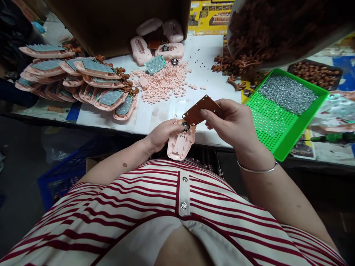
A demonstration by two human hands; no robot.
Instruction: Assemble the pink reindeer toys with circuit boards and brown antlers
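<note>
My left hand (163,133) grips a pink plastic shell (180,143) at the table's front edge, its hollow inside facing up. A small round speaker (185,127) sits at the shell's upper end, with my left fingertips at it. Between the thumb and fingers of my right hand (231,120) is a brown circuit board (202,110), tilted just above the shell's upper right. The board's lower left corner overlaps the shell in view; whether they touch I cannot tell.
Stacked pink shells with grey-green boards (101,68) lie at the left. Small pink parts (166,81) are heaped beyond my hands, before a cardboard box (116,22). A green basket (280,146) of screws (288,92) and a green screwdriver (332,137) are at the right.
</note>
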